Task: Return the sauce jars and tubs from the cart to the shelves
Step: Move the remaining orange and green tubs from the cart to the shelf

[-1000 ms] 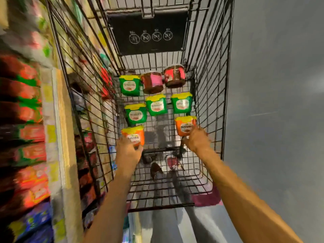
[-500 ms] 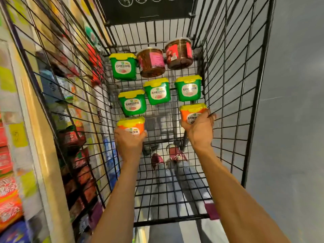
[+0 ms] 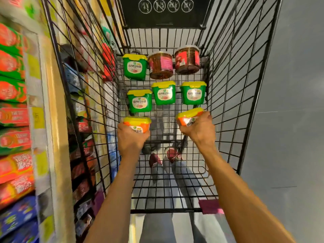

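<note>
I look down into a black wire cart. My left hand grips an orange tub with a yellow lid at the cart's near left. My right hand grips a second orange tub, which is tilted and slightly raised. Beyond them lie several green tubs with yellow lids, such as the green tub in the middle. Two glass sauce jars lie at the far end next to another green tub.
Shelves packed with red, green and blue packets run close along the cart's left side. A grey floor lies to the right. My legs and red shoes show through the cart's bottom grid. A black sign panel closes the far end.
Both hands have closed round the two orange tubs. The right tub has tipped and lifted a little. The view has moved closer into the cart.
</note>
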{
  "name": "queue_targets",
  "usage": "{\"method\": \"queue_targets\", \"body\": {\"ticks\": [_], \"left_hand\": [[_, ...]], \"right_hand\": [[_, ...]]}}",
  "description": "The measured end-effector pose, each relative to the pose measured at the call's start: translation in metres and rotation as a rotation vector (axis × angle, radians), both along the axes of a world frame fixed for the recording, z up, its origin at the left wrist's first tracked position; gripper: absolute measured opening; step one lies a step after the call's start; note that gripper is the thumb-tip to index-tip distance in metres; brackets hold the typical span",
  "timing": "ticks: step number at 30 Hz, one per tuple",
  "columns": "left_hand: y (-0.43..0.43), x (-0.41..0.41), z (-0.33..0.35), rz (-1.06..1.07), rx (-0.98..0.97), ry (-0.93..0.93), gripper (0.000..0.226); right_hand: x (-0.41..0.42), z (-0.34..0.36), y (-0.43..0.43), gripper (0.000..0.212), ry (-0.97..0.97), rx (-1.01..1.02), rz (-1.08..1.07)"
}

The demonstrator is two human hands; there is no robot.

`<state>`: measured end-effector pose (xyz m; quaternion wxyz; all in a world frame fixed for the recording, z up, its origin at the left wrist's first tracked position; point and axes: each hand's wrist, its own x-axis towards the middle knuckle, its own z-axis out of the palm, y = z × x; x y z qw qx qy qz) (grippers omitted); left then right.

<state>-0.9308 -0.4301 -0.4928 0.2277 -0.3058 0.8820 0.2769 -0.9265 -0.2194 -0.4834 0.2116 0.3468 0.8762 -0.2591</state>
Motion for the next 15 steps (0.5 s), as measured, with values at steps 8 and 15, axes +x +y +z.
{"method": "queue_targets", "body": {"ticks": [8, 15], "left_hand": [[-0.003, 0.015, 0.112, -0.054, -0.013, 0.094, 0.104], [0.008, 0.056, 0.22, 0.029, -0.013, 0.218, 0.11]], "right_hand": [[-0.012, 0.1, 0.005, 0.089, 0.054, -0.093, 0.288], [-0.01, 0.206, 0.018, 0.094, 0.225, -0.171, 0.482]]}}
